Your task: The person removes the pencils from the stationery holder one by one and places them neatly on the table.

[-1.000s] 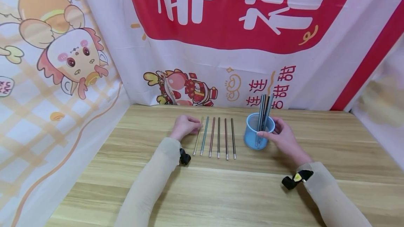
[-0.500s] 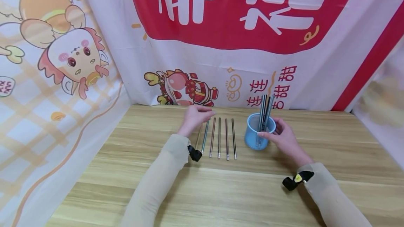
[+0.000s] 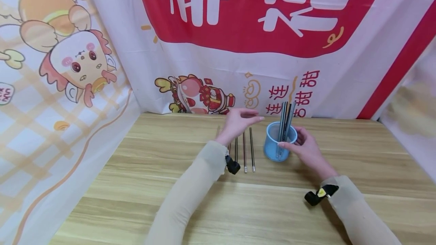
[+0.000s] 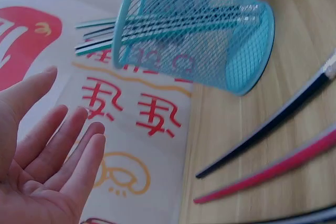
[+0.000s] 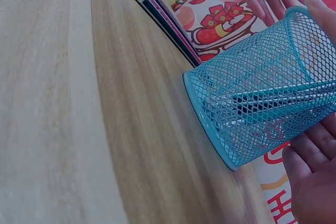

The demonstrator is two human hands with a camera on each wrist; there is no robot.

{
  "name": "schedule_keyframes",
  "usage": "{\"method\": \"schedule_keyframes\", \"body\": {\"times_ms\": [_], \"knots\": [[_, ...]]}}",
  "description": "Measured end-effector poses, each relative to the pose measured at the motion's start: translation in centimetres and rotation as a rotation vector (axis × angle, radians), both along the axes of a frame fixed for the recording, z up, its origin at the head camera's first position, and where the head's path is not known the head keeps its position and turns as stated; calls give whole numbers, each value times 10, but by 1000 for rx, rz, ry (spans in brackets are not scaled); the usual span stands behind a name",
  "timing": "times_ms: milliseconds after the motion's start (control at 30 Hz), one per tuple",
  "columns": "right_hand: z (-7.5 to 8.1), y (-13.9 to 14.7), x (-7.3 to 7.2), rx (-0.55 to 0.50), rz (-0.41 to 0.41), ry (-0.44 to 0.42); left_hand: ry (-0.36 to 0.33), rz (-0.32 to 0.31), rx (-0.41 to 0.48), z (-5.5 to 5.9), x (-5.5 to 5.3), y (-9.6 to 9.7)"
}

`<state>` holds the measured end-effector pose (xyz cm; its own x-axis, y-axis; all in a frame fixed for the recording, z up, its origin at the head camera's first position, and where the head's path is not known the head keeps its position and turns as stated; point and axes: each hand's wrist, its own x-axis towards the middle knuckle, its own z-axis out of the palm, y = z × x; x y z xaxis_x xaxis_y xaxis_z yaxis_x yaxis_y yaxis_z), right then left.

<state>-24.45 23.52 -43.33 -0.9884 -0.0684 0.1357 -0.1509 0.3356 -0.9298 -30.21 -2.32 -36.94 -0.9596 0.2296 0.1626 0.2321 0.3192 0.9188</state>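
In the head view my left hand (image 3: 238, 123) hovers above the far ends of a row of pencils, its thumb and fingers apart. It holds nothing; in the left wrist view the fingers (image 4: 79, 145) are spread and relaxed. Under it lie several pencils, among them a black pencil (image 3: 252, 150) and a dark red pencil (image 3: 245, 154); the hand and sleeve cover others. My right hand (image 3: 308, 150) grips a light blue mesh pencil cup (image 3: 270, 148) from the right, thumb across its near side. Several pencils (image 3: 287, 116) stand in the cup, leaning slightly right.
Behind the wooden table (image 3: 259, 211) hangs a white and red printed cloth (image 3: 238, 63). Another cloth with cartoon figures (image 3: 78, 63) covers the left side. Each wrist bears a black camera strap (image 3: 233, 165).
My left hand has lifted off the leftmost pencil and travelled right above the row toward the cup, its thumb and fingers parting. My right hand and the cup have stayed put.
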Motion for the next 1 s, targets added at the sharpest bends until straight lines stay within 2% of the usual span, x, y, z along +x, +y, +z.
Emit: {"method": "schedule_keyframes", "body": {"times_ms": [267,367,633,833,1000], "knots": [[2,2,-1,35,11,-3,43,-69,-31,-2,-2,24],[3,2,0,40,23,-7,33,-81,-26,-4,-4,31],[4,0,2,20,26,-1,40,-85,-49,-10,-13,51],[1,0,2,-5,24,14,36,-93,-32,-11,-14,61],[0,-1,0,2,20,1,31,-97,-52,-15,-16,65]]}}
